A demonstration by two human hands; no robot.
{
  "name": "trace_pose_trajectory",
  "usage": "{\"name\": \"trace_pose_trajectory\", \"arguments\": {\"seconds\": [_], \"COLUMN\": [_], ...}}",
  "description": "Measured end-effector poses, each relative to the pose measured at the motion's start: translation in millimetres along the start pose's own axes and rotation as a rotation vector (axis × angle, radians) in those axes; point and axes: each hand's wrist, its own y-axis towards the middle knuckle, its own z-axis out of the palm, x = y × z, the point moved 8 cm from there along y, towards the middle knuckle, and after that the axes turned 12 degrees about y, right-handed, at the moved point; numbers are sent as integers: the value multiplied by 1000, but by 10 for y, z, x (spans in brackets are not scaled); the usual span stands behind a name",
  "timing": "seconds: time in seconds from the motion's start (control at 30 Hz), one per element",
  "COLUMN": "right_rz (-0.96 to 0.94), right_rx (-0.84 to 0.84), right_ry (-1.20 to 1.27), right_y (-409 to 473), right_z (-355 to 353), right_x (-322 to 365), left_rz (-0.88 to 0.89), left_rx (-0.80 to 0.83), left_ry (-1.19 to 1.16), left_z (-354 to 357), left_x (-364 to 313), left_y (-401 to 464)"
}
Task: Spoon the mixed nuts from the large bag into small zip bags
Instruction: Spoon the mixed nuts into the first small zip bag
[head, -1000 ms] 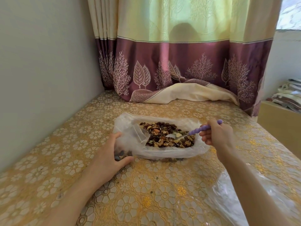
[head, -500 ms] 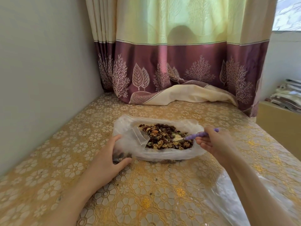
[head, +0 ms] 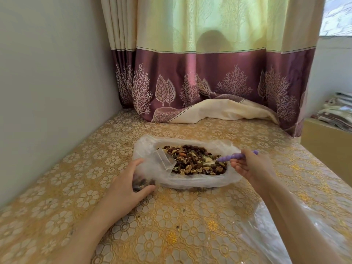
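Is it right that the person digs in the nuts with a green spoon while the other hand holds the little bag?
Not quite. The spoon has a purple handle, not green, as the head view shows. The right hand digs it into the nuts, and the left hand holds the little bag.

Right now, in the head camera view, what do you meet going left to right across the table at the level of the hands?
Left hand gripping a small zip bag of nuts → open small zip bag → mixed nuts in the large bag → purple spoon → right hand holding it.
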Motion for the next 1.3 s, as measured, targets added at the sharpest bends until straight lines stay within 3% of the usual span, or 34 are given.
{"name": "trace_pose_trajectory", "arguments": {"seconds": [0.47, 0.8, 1.07, 1.3], "right_rz": [-133, -187, -316, -338], "right_rx": [8, 208, 567, 630], "right_ry": [76, 7, -64, -75], "right_y": [-147, -474, -893, -876], "right_z": [128, 663, 1132, 1130], "right_x": [237, 255, 237, 294], "left_rz": [-11, -24, -51, -96], "left_rx": [6, 0, 20, 15], "left_ry": [-32, -32, -170, -220], "left_z": [10, 13, 14, 6], "left_x": [23, 22, 34, 76], "left_y": [0, 0, 1, -1]}}
